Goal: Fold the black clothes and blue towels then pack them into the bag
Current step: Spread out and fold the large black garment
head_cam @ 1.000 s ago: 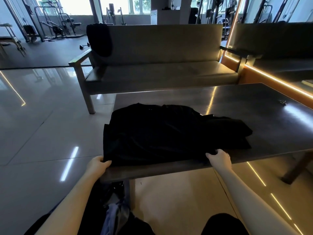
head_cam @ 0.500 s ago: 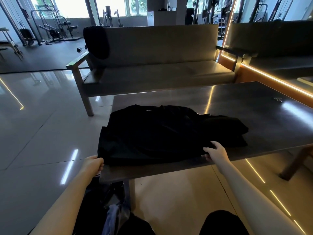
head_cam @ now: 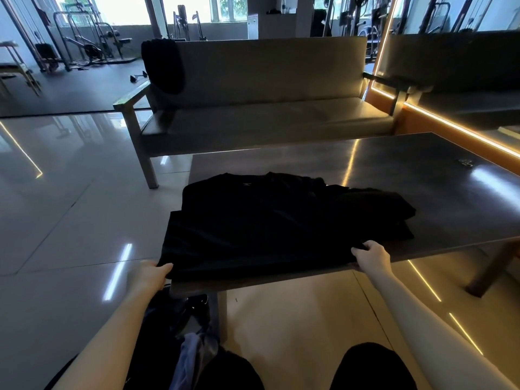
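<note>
You have been drawing the black shirt (head_cam: 267, 226) toward you: its near hem is now lying along the table's front edge, and its left corner is hanging over it. The long padded bench (head_cam: 267, 122) is standing behind, smooth and rectangular, with another black cloth (head_cam: 164, 66) drooping over its backrest. The dark table (head_cam: 422, 178) is shining, its top flat and polished. The shirt is lying spread on it, soft and matte, creased at the right side. Your left hand (head_cam: 150, 275) is pinching the hem's left corner, thumb on top. Your right hand (head_cam: 372, 258) is gripping the hem further right with curled fingers. A bluish crumpled cloth (head_cam: 191, 353) is lying beside your left knee (head_cam: 233, 372).
</note>
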The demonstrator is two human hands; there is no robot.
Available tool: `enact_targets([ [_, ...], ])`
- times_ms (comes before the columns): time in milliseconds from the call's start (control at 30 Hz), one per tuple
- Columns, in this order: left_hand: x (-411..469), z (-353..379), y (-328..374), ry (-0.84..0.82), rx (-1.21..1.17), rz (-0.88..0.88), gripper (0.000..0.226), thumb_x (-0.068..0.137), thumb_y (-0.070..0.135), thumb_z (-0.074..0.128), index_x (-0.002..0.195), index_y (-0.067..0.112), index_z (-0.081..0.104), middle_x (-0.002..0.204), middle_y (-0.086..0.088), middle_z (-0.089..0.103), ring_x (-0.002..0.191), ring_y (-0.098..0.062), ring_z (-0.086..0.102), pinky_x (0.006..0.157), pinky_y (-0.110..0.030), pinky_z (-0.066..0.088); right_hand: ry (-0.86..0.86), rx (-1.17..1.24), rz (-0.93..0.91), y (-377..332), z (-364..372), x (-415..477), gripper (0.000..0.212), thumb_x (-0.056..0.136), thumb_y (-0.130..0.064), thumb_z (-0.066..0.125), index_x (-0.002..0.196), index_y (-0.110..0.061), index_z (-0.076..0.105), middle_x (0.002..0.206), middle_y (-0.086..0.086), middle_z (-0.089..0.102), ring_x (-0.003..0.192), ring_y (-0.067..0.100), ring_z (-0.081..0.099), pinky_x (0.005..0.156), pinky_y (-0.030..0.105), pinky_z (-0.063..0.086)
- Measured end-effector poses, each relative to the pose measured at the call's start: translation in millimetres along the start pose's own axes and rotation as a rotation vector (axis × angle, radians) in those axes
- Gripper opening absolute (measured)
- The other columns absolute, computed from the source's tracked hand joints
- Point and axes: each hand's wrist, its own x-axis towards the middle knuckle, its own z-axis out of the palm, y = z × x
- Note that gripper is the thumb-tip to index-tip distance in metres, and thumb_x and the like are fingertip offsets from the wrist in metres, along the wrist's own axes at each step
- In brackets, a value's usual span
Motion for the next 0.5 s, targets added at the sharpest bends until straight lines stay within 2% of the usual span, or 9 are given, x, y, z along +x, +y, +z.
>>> enact_targets([
  [100, -1, 7, -3, 0.019, 0.145, 0.018, 0.025, 0.087, 0.024, 0.060, 0.070, 0.005, 0.058, 0.067, -0.013, 0.063, 0.061, -0.027, 0.057, 0.056, -0.030, 0.043, 0.011, -0.067, 0.031, 5, 4, 0, 0.024, 0.096, -0.016, 0.052, 0.110, 0.002, 0.060, 0.077, 0.014, 0.059, 0.068, 0.030, 0.057, 0.068, 0.046, 0.052],
  [167, -4, 12, -2, 0.056, 0.206, 0.034, 0.021, 0.085, 0.022, 0.056, 0.088, 0.001, 0.056, 0.087, -0.018, 0.066, 0.075, -0.032, 0.061, 0.068, -0.037, 0.052, 0.022, -0.156, 0.032, 4, 5, 0, 0.024, 0.095, -0.016, 0.050, 0.108, 0.003, 0.059, 0.077, 0.014, 0.058, 0.064, 0.027, 0.052, 0.059, 0.037, 0.042],
  [200, -6, 15, 0, 0.101, 0.258, 0.070, 0.030, 0.086, 0.024, 0.055, 0.104, 0.001, 0.053, 0.105, -0.019, 0.062, 0.090, -0.035, 0.060, 0.078, -0.042, 0.052, 0.038, -0.204, 0.015, 1, 6, -1, 0.025, 0.095, -0.016, 0.050, 0.112, 0.002, 0.057, 0.083, 0.015, 0.059, 0.068, 0.027, 0.053, 0.059, 0.034, 0.041],
  [267, -15, 20, 9, 0.169, 0.409, 0.226, 0.048, 0.092, 0.030, 0.050, 0.134, 0.008, 0.041, 0.136, -0.013, 0.045, 0.122, -0.033, 0.045, 0.096, -0.047, 0.042, 0.098, -0.312, -0.074, -4, 10, -4, 0.033, 0.093, -0.018, 0.053, 0.123, -0.005, 0.053, 0.107, 0.016, 0.058, 0.092, 0.031, 0.055, 0.072, 0.038, 0.046],
  [333, -21, 30, 19, 0.102, 0.528, 0.452, 0.056, 0.097, 0.037, 0.043, 0.148, 0.020, 0.028, 0.155, -0.001, 0.024, 0.141, -0.024, 0.024, 0.111, -0.045, 0.026, 0.157, -0.426, -0.231, -9, 19, -7, 0.040, 0.093, -0.020, 0.055, 0.131, -0.010, 0.050, 0.127, 0.013, 0.051, 0.117, 0.032, 0.047, 0.091, 0.046, 0.042],
  [367, -22, 35, 23, 0.039, 0.570, 0.511, 0.057, 0.098, 0.040, 0.039, 0.150, 0.024, 0.022, 0.158, 0.003, 0.015, 0.145, -0.020, 0.014, 0.116, -0.043, 0.018, 0.176, -0.464, -0.321, -11, 24, -8, 0.042, 0.093, -0.019, 0.056, 0.133, -0.011, 0.049, 0.134, 0.012, 0.048, 0.124, 0.031, 0.043, 0.097, 0.046, 0.038],
  [433, -20, 46, 22, -0.084, 0.647, 0.491, 0.058, 0.100, 0.045, 0.033, 0.151, 0.027, 0.015, 0.160, 0.007, 0.005, 0.147, -0.016, 0.002, 0.118, -0.043, 0.006, 0.140, -0.564, -0.488, -13, 32, -11, 0.046, 0.093, -0.019, 0.055, 0.138, -0.014, 0.048, 0.145, 0.006, 0.042, 0.134, 0.027, 0.036, 0.106, 0.045, 0.031],
  [500, -17, 52, 17, -0.164, 0.700, 0.426, 0.059, 0.100, 0.048, 0.028, 0.152, 0.027, 0.011, 0.160, 0.007, 0.001, 0.147, -0.016, -0.003, 0.118, -0.045, 0.001, 0.029, -0.735, -0.562, -9, 38, -11, 0.045, 0.097, -0.024, 0.048, 0.141, -0.019, 0.045, 0.152, 0.000, 0.035, 0.141, 0.022, 0.026, 0.114, 0.044, 0.020],
])
